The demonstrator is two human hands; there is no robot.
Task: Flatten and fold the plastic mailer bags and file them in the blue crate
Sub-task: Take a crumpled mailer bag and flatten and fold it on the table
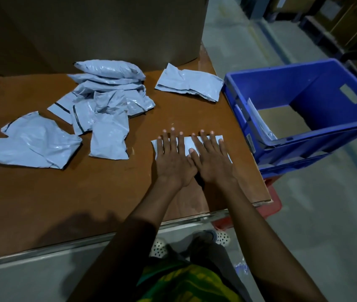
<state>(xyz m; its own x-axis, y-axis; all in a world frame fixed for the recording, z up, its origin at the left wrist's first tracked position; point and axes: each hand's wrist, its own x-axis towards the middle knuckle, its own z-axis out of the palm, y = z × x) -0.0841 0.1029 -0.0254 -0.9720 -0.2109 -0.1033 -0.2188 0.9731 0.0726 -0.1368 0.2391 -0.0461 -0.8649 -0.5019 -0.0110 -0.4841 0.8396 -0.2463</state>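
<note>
Far left on the surface (112,188), a crumpled mailer (29,142) lies loose, then a heap of unfolded mailers (107,99), w/ one more (189,85) apart at the back. Mid-right, left hand (173,158) & right hand (211,159) lie flat, fingers spread, gripping nothing, pressing a folded mailer (188,144). To do it well: push air out twd the open edge, sweep palms outward, crease sharp before lifting. Blue crate (304,147) sits just beside the surface, right, w/ one mailer (258,120) filed against its near-left wall.
</note>
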